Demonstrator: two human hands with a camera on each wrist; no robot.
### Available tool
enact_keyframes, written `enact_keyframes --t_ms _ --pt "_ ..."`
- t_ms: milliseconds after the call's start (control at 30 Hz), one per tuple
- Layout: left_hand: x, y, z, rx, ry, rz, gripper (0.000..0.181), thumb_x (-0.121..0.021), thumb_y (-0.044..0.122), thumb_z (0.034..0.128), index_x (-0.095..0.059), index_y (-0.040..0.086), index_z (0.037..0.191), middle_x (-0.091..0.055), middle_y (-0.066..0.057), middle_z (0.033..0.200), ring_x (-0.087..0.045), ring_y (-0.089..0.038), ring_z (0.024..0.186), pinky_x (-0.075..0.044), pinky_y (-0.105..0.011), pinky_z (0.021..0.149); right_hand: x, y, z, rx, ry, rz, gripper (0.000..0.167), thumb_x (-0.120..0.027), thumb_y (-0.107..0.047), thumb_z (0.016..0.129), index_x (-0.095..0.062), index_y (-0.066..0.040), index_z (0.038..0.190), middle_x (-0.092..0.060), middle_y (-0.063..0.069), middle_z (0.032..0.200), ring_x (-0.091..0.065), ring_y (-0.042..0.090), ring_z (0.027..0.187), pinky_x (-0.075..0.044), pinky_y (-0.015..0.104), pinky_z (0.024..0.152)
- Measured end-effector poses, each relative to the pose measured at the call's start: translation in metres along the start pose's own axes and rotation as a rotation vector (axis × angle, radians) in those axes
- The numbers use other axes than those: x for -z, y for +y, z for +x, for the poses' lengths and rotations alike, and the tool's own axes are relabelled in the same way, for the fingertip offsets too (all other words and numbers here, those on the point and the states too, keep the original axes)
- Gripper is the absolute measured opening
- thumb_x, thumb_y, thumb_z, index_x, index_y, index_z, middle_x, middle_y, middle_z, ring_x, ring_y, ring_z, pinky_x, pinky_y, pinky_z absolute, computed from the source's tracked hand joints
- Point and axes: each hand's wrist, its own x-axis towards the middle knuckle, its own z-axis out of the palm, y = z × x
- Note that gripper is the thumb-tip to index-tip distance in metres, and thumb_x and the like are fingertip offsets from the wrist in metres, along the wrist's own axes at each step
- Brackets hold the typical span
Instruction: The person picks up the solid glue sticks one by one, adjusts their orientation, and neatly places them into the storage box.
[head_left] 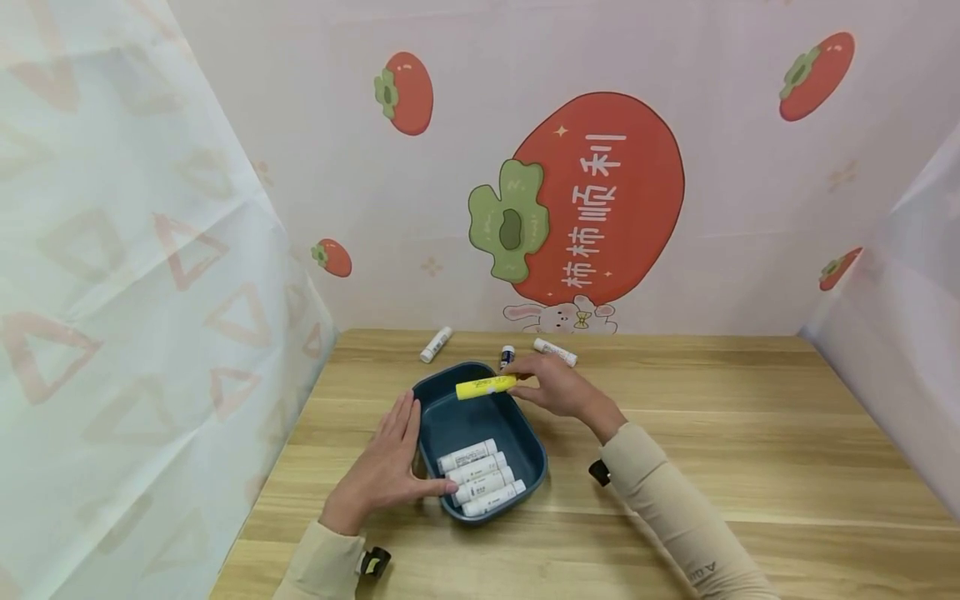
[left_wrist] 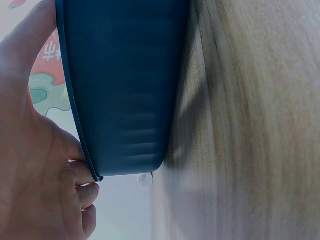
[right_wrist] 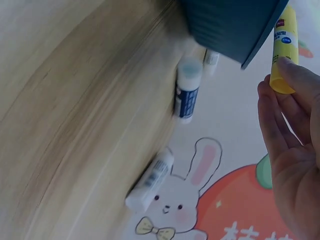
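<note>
We see the yellow stick above the bin's far end: a slim tube w/ dark print and, in the R wrist view, a pale band, a blue oval and a small red mark. It's approx. level, its free end pointing L over the bin. Our R hand pinches its other end btwn thumb and fingers, w/ the hand above the bin's R rim and the forearm coming in from lower R. Our L hand rests on the L rim, fingers mostly straight, thumb out over the edge nr the white sticks; it's touching, not wrapped round. Those four lie side by side in the bin's near end. On the table behind it: two more white tubes, plus a dark-blue-label one btwn them, nr our R fingers.
</note>
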Motion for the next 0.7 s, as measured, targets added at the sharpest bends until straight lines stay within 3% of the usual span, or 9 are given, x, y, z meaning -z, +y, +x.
enact_keyframes --t_ms 367,700 --pt "0.002 -0.001 0.001 0.0 -0.012 0.006 0.144 -0.069 0.087 0.0763 -0.006 -0.005 0.167 0.003 -0.023 0.177 -0.002 -0.039 0.166 -0.016 -0.058 0.134 -0.017 -0.029 0.007 0.051 -0.143 -0.044 0.033 -0.074 -0.016 0.1 -0.072 -0.011 0.132 -0.074 0.005 0.129 -0.069 0.023 0.11 -0.06 0.041 0.104" --pt "0.0 -0.002 0.001 -0.002 -0.017 0.006 0.143 -0.068 0.087 0.0768 -0.005 -0.004 0.167 0.003 -0.024 0.177 -0.002 -0.039 0.167 -0.016 -0.058 0.134 -0.039 -0.04 0.01 0.081 -0.209 -0.127 0.031 -0.075 -0.015 0.1 -0.073 -0.01 0.131 -0.075 0.004 0.131 -0.07 0.016 0.12 -0.059 0.035 0.106"
